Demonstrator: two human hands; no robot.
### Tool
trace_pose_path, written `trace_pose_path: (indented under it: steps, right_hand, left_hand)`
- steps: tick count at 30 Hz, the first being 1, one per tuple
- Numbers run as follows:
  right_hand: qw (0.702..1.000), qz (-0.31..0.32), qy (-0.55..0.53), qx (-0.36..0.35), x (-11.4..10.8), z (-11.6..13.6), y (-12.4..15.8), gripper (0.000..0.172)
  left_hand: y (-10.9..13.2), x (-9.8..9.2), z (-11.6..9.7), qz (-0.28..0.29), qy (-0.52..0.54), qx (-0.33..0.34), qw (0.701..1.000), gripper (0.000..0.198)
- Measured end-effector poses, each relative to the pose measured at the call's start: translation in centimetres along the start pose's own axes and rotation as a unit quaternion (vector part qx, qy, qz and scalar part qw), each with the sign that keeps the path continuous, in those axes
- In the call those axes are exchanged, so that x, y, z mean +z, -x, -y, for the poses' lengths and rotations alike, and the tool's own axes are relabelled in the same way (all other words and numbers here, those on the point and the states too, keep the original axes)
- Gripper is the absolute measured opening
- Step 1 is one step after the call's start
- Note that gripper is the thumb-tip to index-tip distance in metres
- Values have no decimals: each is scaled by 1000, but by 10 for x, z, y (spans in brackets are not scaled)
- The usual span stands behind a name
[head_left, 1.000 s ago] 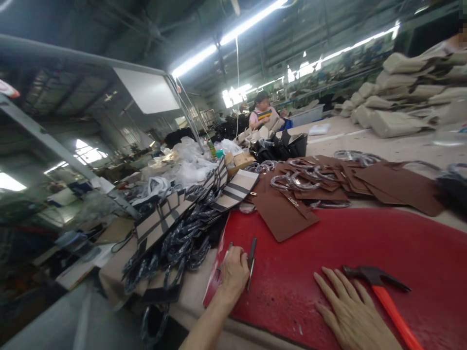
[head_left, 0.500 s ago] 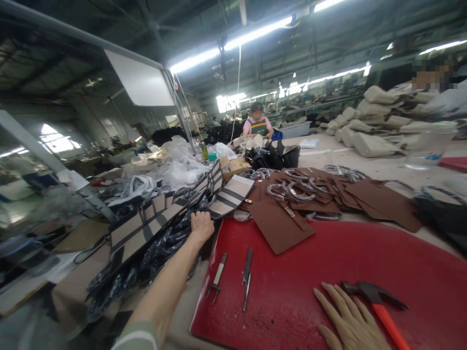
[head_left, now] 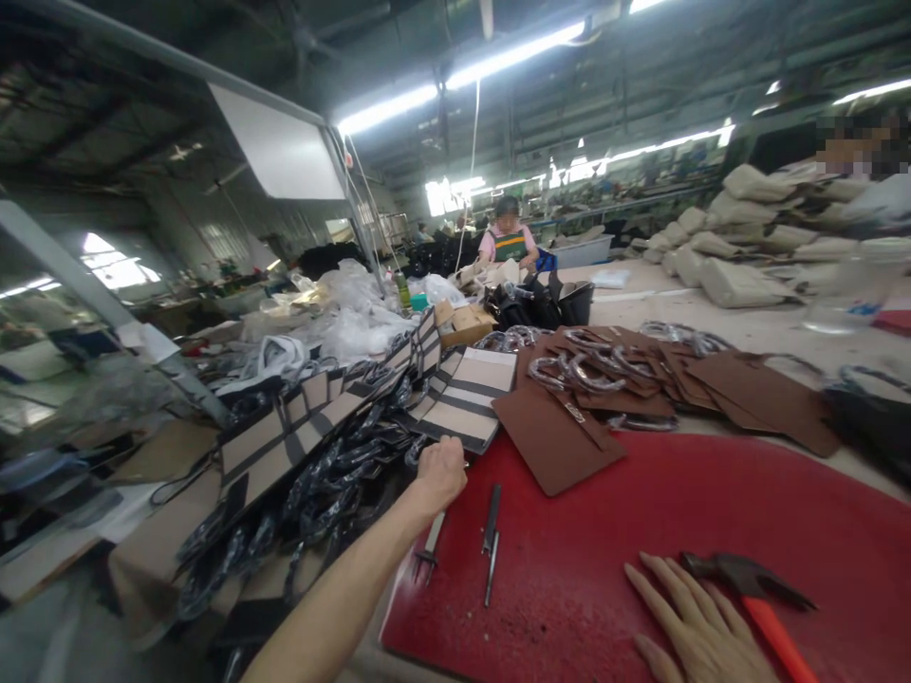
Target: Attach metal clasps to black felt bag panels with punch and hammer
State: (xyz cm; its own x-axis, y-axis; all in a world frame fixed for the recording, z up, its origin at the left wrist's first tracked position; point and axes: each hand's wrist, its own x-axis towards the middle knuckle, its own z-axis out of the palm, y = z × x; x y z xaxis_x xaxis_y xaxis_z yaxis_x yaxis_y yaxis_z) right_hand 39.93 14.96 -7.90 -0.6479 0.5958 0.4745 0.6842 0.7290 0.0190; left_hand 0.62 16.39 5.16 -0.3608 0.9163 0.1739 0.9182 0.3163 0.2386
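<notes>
My left hand (head_left: 441,472) is closed in a fist at the left edge of the red board (head_left: 569,588), right at the near edge of a beige and black striped panel (head_left: 466,398). What its fingers grip is hidden from me. My right hand (head_left: 701,621) lies flat on the board with fingers spread, beside a claw hammer (head_left: 747,579) with an orange handle. Between the hands lie a two-pronged metal tool (head_left: 428,550), partly under my left wrist, a dark metal punch-like tool (head_left: 491,517) and a thin metal rod (head_left: 491,569).
Brown panels (head_left: 559,441) with plastic-wrapped handles are heaped behind the board. More striped panels (head_left: 285,441) and black wrapped handles pile up at left. Beige pieces (head_left: 740,275) are stacked at back right. A person (head_left: 507,242) sits across the table.
My left hand has moved right and slightly nearer, over the board's edge. The striped panel beside it has shifted right and toward me. My right hand remains flat by the hammer.
</notes>
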Motion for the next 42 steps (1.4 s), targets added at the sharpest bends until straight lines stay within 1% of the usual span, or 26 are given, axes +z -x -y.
trace_pose_path:
  steps: [2, 5, 7, 9, 10, 12, 15, 17, 18, 19, 20, 22, 23, 24, 25, 26, 27, 28, 29, 30, 32, 34, 37, 38, 40, 42]
  right_hand:
    - [1000, -17, 19, 3, -9, 5, -5, 54]
    - [999, -33, 40, 0, -16, 9, -9, 53]
    - [998, -34, 45, -1, -18, 10, -10, 53]
    - [999, -32, 44, 0, -18, 10, -9, 54]
    - [999, -34, 42, 2, -17, 10, -9, 53]
    - [999, -35, 35, 8, -15, 10, -8, 53]
    - [999, -31, 20, 14, -9, 9, -6, 54]
    - [999, -24, 8, 19, -7, 9, -6, 54]
    - [1000, -21, 2, 23, -8, 10, -6, 54]
    - [999, -15, -4, 29, -9, 11, -7, 54]
    - [999, -5, -10, 36, -12, 13, -7, 53]
    - [998, 24, -24, 54, -19, 18, -9, 51]
    - [997, 40, -32, 64, -23, 20, -9, 50]
    - [995, 57, -39, 72, -27, 23, -10, 50]
    - [993, 71, -45, 79, -31, 25, -11, 50]
    - [992, 81, -50, 84, -34, 27, -12, 50]
    - [991, 88, -55, 86, -37, 29, -12, 50]
    - [990, 92, -59, 88, -39, 30, -13, 50]
    - [990, 93, -63, 88, -40, 31, -13, 50]
    - [989, 93, -68, 89, -42, 31, -13, 50]
    - [989, 88, -81, 90, -43, 30, -14, 48]
    - [988, 84, -99, 89, -44, 27, -15, 46]
    - [981, 79, -148, 95, -44, 22, -17, 42]
    - [977, 77, -170, 104, -43, 22, -17, 41]
    - [966, 74, -214, 125, -42, 26, -17, 42]
    - [959, 62, -232, 152, -42, 35, -14, 42]
  left_hand:
    - [-2, -10, 0, -21, 39, -33, 999, 14]
    - [-15, -38, 10, -76, 111, -94, 986, 16]
    - [-23, -57, 18, -110, 175, -124, 970, 18]
    - [-25, -73, 21, -130, 254, -142, 948, 21]
    - [-23, -80, 21, -130, 299, -150, 933, 23]
    - [-16, -90, 16, -112, 392, -162, 899, 27]
    - [6, -101, -2, -53, 517, -165, 838, 31]
    - [26, -102, -18, -10, 573, -158, 804, 29]
    - [38, -99, -28, 13, 617, -160, 770, 27]
    - [52, -94, -38, 37, 674, -167, 718, 26]
    - [67, -85, -48, 60, 737, -182, 648, 26]
    - [99, -62, -69, 92, 841, -231, 481, 32]
    - [116, -49, -79, 96, 868, -261, 411, 34]
    - [132, -36, -87, 93, 879, -291, 367, 35]
    - [148, -23, -94, 86, 882, -320, 335, 35]
    - [162, -12, -99, 79, 882, -346, 311, 35]
    - [173, -3, -103, 75, 878, -369, 296, 35]
    - [183, 5, -105, 75, 871, -389, 290, 35]
    - [190, 11, -105, 76, 863, -406, 292, 34]
    - [195, 14, -105, 78, 853, -419, 301, 34]
    - [201, 18, -105, 81, 838, -426, 331, 32]
    - [204, 18, -108, 86, 827, -416, 369, 31]
    - [212, 20, -118, 86, 806, -400, 428, 29]
    - [217, 22, -123, 86, 796, -404, 443, 28]
    - [229, 29, -132, 102, 772, -430, 457, 30]
    - [244, 38, -140, 136, 747, -463, 457, 33]
